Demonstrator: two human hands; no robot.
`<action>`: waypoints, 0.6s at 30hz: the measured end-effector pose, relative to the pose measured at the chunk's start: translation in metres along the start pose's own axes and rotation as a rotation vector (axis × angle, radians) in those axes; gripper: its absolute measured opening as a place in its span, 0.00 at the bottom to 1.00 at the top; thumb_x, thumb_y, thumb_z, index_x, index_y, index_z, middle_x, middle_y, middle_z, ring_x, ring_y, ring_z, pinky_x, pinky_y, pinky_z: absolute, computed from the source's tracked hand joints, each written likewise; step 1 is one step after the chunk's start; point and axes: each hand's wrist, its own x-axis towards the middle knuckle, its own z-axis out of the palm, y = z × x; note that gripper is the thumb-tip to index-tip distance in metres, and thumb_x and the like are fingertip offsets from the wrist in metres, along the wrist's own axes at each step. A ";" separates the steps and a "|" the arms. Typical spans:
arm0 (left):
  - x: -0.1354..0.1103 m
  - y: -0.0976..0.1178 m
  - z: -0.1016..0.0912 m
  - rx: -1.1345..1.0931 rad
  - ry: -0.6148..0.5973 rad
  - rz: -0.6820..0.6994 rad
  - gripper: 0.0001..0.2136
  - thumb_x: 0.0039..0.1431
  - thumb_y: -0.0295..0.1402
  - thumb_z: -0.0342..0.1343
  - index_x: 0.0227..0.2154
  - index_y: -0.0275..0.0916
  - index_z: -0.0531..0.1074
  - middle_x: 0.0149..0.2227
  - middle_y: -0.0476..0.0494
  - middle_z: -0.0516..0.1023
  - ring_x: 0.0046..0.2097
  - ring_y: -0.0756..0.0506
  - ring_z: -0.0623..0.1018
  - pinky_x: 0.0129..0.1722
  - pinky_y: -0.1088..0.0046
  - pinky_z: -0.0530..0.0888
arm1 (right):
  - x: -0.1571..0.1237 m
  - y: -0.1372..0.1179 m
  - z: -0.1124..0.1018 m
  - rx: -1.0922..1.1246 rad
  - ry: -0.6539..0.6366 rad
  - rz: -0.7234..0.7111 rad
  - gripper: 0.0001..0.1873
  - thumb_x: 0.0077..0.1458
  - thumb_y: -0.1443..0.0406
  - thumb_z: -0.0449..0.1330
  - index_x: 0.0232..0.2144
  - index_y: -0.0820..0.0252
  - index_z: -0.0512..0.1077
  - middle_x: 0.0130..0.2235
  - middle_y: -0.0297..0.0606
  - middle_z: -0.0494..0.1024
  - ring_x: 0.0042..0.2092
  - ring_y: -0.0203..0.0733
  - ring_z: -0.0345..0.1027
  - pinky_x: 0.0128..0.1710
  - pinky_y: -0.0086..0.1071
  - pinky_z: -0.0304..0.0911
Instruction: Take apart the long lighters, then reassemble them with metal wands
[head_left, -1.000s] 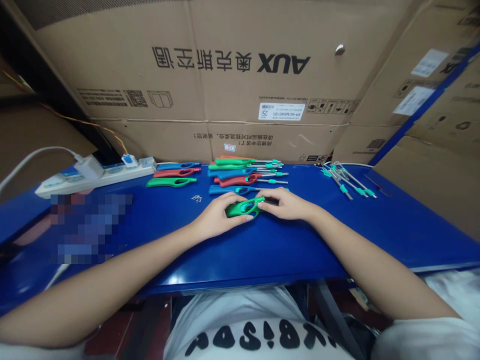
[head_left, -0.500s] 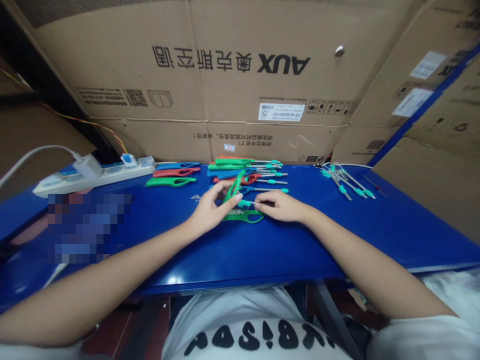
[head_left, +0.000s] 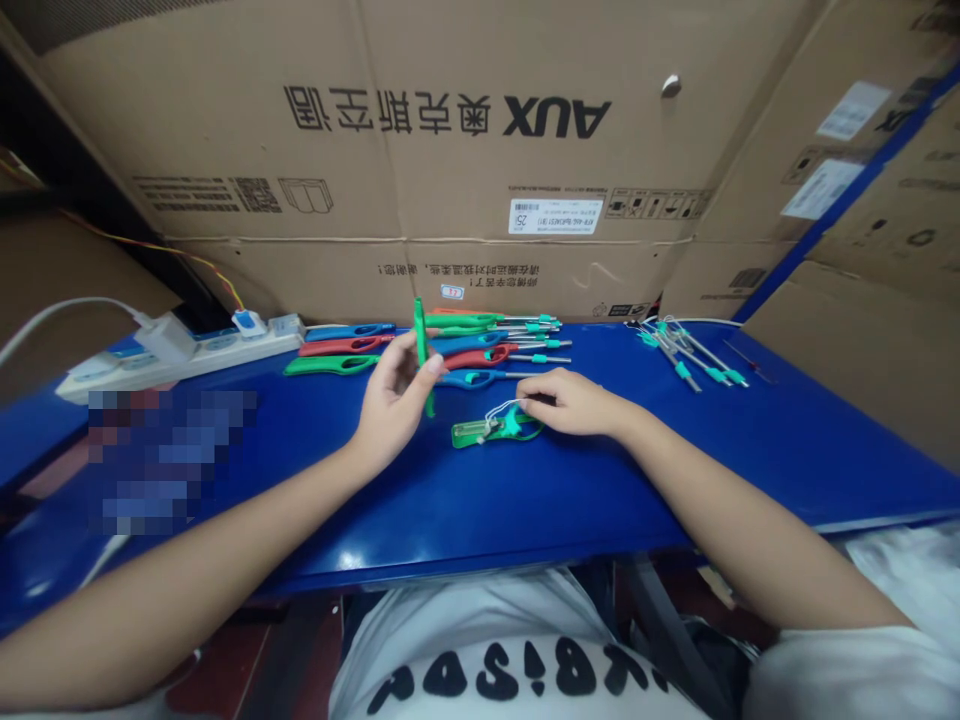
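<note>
My left hand (head_left: 396, 392) is closed around a green plastic handle half (head_left: 421, 335) of a long-nosed lighter, held upright on edge above the table. A second green handle half (head_left: 466, 436) lies open side up on the table, with a clear part inside its left end. A teal piece (head_left: 514, 421) sits over its finger loop. Thin white wires (head_left: 501, 406) arch up from that half to the fingertips of my right hand (head_left: 559, 400), which pinches them. Whatever else lies under my right fingers is hidden.
Behind my hands lie several coloured lighters with metal tubes (head_left: 544, 359). Handles without tubes (head_left: 330, 365) lie to the left, near a white power strip (head_left: 187, 358). Loose tubes with teal parts and wires (head_left: 686, 360) lie at right. A cardboard wall (head_left: 450, 200) stands behind.
My left hand has lifted the green half up and left, away from the other half, and turned it upright. The teal piece now rests at the lying half; my right hand has hardly moved.
</note>
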 end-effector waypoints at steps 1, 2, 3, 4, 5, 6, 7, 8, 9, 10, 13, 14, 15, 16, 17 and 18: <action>0.001 0.000 -0.001 0.009 0.001 -0.022 0.16 0.63 0.48 0.57 0.46 0.43 0.71 0.33 0.49 0.73 0.32 0.49 0.73 0.36 0.71 0.74 | 0.000 0.000 -0.001 -0.004 0.007 0.002 0.11 0.61 0.63 0.53 0.26 0.58 0.67 0.25 0.30 0.69 0.27 0.35 0.58 0.30 0.29 0.49; 0.002 -0.001 -0.002 0.034 -0.021 -0.047 0.16 0.64 0.49 0.55 0.45 0.43 0.71 0.32 0.50 0.72 0.30 0.49 0.71 0.33 0.72 0.72 | -0.001 0.000 -0.001 -0.007 0.016 0.002 0.10 0.60 0.64 0.54 0.27 0.59 0.67 0.25 0.31 0.69 0.27 0.35 0.58 0.30 0.29 0.49; 0.002 -0.003 -0.003 0.082 -0.059 -0.070 0.16 0.65 0.50 0.54 0.45 0.43 0.72 0.30 0.50 0.72 0.28 0.49 0.70 0.31 0.72 0.71 | -0.001 0.000 -0.002 -0.010 0.023 0.001 0.10 0.60 0.64 0.54 0.27 0.59 0.68 0.25 0.31 0.70 0.27 0.35 0.58 0.30 0.29 0.49; 0.002 -0.004 -0.003 0.152 -0.107 -0.082 0.17 0.64 0.50 0.55 0.44 0.42 0.73 0.30 0.50 0.72 0.28 0.49 0.69 0.31 0.72 0.70 | -0.002 0.000 -0.003 -0.013 0.030 0.001 0.10 0.61 0.64 0.54 0.28 0.59 0.68 0.25 0.31 0.70 0.27 0.35 0.59 0.30 0.29 0.49; 0.001 -0.006 -0.003 0.241 -0.171 -0.078 0.18 0.62 0.51 0.57 0.42 0.41 0.74 0.30 0.50 0.72 0.29 0.48 0.70 0.32 0.72 0.69 | -0.002 -0.001 -0.003 -0.013 0.036 0.000 0.10 0.61 0.63 0.54 0.29 0.59 0.69 0.26 0.31 0.71 0.28 0.35 0.60 0.30 0.29 0.50; 0.000 -0.008 -0.003 0.335 -0.245 -0.057 0.19 0.58 0.52 0.60 0.40 0.40 0.75 0.31 0.49 0.73 0.31 0.47 0.71 0.33 0.71 0.70 | -0.002 -0.001 -0.003 -0.012 0.041 -0.003 0.10 0.62 0.63 0.54 0.30 0.59 0.70 0.27 0.32 0.72 0.28 0.35 0.61 0.30 0.29 0.50; -0.002 -0.009 -0.002 0.418 -0.324 -0.027 0.21 0.54 0.52 0.64 0.38 0.39 0.75 0.32 0.48 0.73 0.33 0.46 0.72 0.35 0.70 0.70 | -0.002 -0.002 -0.003 -0.007 0.047 -0.008 0.10 0.63 0.62 0.54 0.31 0.59 0.71 0.28 0.32 0.73 0.29 0.35 0.62 0.31 0.29 0.51; -0.003 -0.010 -0.001 0.477 -0.401 0.004 0.22 0.50 0.52 0.66 0.37 0.38 0.75 0.33 0.48 0.74 0.35 0.45 0.73 0.37 0.70 0.71 | -0.003 -0.002 -0.003 -0.002 0.054 -0.014 0.10 0.63 0.61 0.54 0.32 0.59 0.71 0.28 0.32 0.73 0.30 0.35 0.62 0.31 0.29 0.51; -0.005 -0.011 0.000 0.509 -0.471 0.030 0.23 0.48 0.53 0.68 0.37 0.38 0.75 0.34 0.47 0.74 0.37 0.44 0.74 0.38 0.69 0.72 | -0.003 -0.002 -0.003 0.001 0.061 -0.021 0.11 0.64 0.60 0.54 0.33 0.59 0.71 0.29 0.32 0.74 0.30 0.35 0.62 0.31 0.29 0.52; -0.006 -0.012 0.001 0.521 -0.529 0.046 0.24 0.47 0.53 0.69 0.37 0.38 0.75 0.36 0.47 0.74 0.38 0.44 0.75 0.40 0.69 0.72 | -0.003 -0.002 -0.003 0.002 0.069 -0.029 0.13 0.65 0.59 0.53 0.33 0.59 0.71 0.28 0.32 0.73 0.30 0.35 0.62 0.32 0.29 0.52; -0.008 -0.015 0.002 0.533 -0.597 0.054 0.21 0.52 0.51 0.66 0.38 0.38 0.75 0.38 0.46 0.74 0.39 0.44 0.76 0.41 0.69 0.73 | -0.002 -0.002 -0.001 0.026 0.096 -0.058 0.17 0.67 0.57 0.51 0.30 0.59 0.70 0.28 0.32 0.72 0.30 0.35 0.62 0.32 0.29 0.53; -0.008 -0.015 0.002 0.543 -0.602 0.053 0.20 0.54 0.50 0.65 0.37 0.38 0.75 0.37 0.46 0.75 0.39 0.44 0.76 0.40 0.70 0.72 | -0.002 -0.002 -0.001 0.050 0.110 -0.068 0.17 0.68 0.57 0.51 0.30 0.59 0.70 0.28 0.32 0.72 0.30 0.35 0.62 0.32 0.29 0.53; -0.008 -0.016 0.002 0.553 -0.603 0.052 0.18 0.56 0.49 0.64 0.36 0.38 0.75 0.37 0.46 0.75 0.38 0.45 0.76 0.39 0.70 0.72 | -0.001 -0.002 -0.001 0.080 0.127 -0.075 0.17 0.68 0.57 0.51 0.30 0.59 0.70 0.28 0.32 0.72 0.29 0.35 0.62 0.32 0.28 0.54; -0.008 -0.017 0.002 0.559 -0.603 0.047 0.16 0.57 0.48 0.63 0.35 0.38 0.75 0.36 0.46 0.76 0.38 0.45 0.76 0.39 0.71 0.71 | -0.001 -0.003 -0.001 0.110 0.144 -0.077 0.17 0.68 0.57 0.51 0.31 0.60 0.70 0.28 0.32 0.72 0.29 0.35 0.62 0.31 0.28 0.54; -0.008 -0.018 0.002 0.561 -0.602 0.038 0.15 0.58 0.46 0.62 0.34 0.37 0.74 0.35 0.47 0.76 0.37 0.45 0.76 0.38 0.71 0.71 | -0.001 -0.003 -0.002 0.136 0.162 -0.076 0.16 0.67 0.58 0.51 0.31 0.60 0.70 0.28 0.32 0.72 0.29 0.34 0.61 0.31 0.28 0.55; -0.007 -0.018 0.002 0.559 -0.599 0.026 0.15 0.59 0.46 0.61 0.33 0.37 0.74 0.34 0.47 0.76 0.36 0.46 0.76 0.37 0.72 0.70 | -0.001 -0.004 -0.003 0.152 0.176 -0.073 0.16 0.67 0.58 0.52 0.31 0.60 0.70 0.27 0.32 0.71 0.28 0.34 0.60 0.30 0.28 0.55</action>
